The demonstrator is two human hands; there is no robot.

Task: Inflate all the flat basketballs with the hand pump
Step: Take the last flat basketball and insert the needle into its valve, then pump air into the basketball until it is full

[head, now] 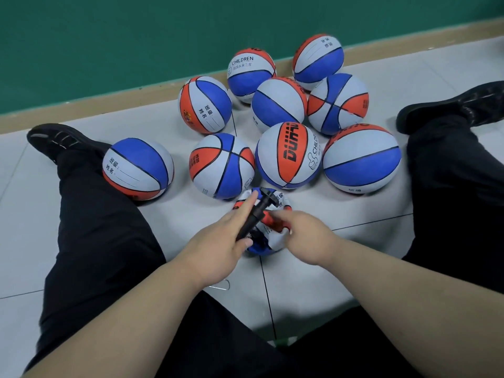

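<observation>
Basketballs (287, 155), nine seemingly full, sit just beyond the apparently last flat ball (275, 238) on the floor (354, 214), left hand (218, 241) with its grip round the hand pump (259, 211), right hand (305, 230) pinching that ball.

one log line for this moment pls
left hand: holds hand pump | right hand: grips flat basketball | round basketballs: clustered on floor beyond
</observation>
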